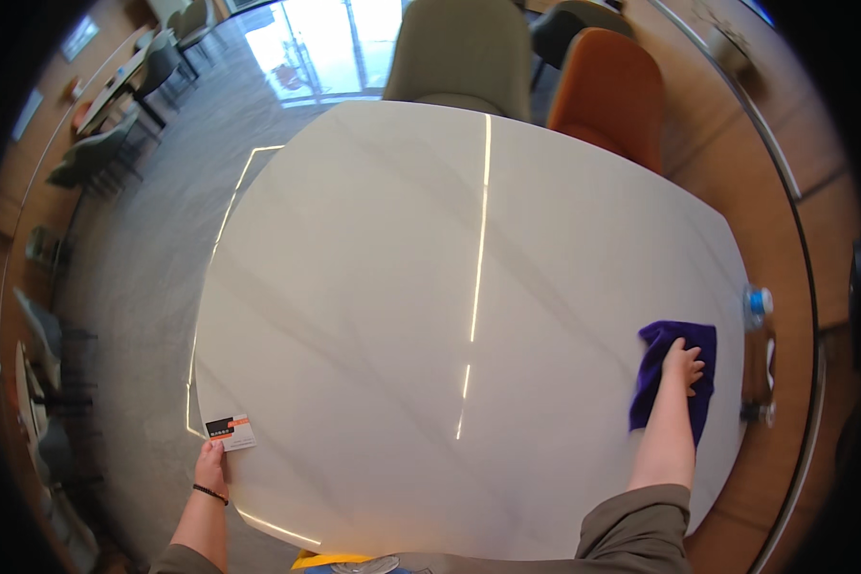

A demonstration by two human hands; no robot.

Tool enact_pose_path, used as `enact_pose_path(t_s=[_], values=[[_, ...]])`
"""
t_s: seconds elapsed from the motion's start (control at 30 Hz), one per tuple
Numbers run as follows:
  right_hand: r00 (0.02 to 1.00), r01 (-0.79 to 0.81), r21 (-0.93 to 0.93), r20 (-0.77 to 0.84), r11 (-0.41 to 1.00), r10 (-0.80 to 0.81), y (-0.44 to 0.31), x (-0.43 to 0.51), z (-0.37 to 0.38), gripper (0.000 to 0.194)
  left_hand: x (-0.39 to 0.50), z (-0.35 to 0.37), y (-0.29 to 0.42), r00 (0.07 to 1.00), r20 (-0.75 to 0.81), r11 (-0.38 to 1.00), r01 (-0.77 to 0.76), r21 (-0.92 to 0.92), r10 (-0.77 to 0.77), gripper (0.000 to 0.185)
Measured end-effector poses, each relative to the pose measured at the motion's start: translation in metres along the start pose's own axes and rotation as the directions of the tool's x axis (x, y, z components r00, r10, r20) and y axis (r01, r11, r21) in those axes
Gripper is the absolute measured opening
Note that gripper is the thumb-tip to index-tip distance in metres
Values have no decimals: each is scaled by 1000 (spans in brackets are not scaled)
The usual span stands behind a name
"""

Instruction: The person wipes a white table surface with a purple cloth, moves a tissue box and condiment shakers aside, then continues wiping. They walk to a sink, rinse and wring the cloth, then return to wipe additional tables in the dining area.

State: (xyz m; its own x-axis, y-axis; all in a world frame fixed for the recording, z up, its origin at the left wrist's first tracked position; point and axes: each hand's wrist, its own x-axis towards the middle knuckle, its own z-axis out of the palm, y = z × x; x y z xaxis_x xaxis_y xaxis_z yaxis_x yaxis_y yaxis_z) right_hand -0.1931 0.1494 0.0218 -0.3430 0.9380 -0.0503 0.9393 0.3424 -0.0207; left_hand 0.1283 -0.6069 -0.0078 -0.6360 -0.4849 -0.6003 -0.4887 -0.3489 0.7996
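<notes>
A large white marble-patterned table (373, 287) fills the middle of the head view. Toward its right side my right hand (683, 366) lies with spread fingers on a purple cloth (646, 402), which is spread on the tabletop. At the table's left edge, my left hand (212, 466) holds a small printed card (238, 433) in black, orange and white between thumb and fingers. The card bears writing. A dark beaded bracelet is on my left wrist.
A clear plastic bottle (759, 301) with a blue label and other small items stand beyond the table's right edge. An olive chair (459, 57) and an orange chair (608, 93) stand at the far edge. More chairs and tables line the left.
</notes>
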Motion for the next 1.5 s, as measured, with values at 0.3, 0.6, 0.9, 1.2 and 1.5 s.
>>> enact_pose_path(t_s=[0.3, 0.6, 0.9, 1.2, 1.5], values=[[826, 554, -79, -72, 829, -559, -361, -97, 32, 69, -21, 21, -23, 902, -161, 791, -252, 557, 401, 24], [2, 995, 103, 14, 3, -1000, -504, -477, 39, 69, -30, 52, 1, 853, -169, 686, -263, 678, 494, 27], [-668, 722, 268, 29, -638, -743, -378, -567, 28, 65, -23, 45, -1, 847, -121, 674, -316, 668, 518, 29], [-535, 830, 223, 53, -512, -843, -323, -426, 7, 62, -17, 19, -10, 898, -108, 762, -293, 578, 427, 24], [716, 697, -75, 14, 713, -698, -258, -120, 13, 70, -17, 34, -15, 863, -110, 683, -305, 664, 492, 21]])
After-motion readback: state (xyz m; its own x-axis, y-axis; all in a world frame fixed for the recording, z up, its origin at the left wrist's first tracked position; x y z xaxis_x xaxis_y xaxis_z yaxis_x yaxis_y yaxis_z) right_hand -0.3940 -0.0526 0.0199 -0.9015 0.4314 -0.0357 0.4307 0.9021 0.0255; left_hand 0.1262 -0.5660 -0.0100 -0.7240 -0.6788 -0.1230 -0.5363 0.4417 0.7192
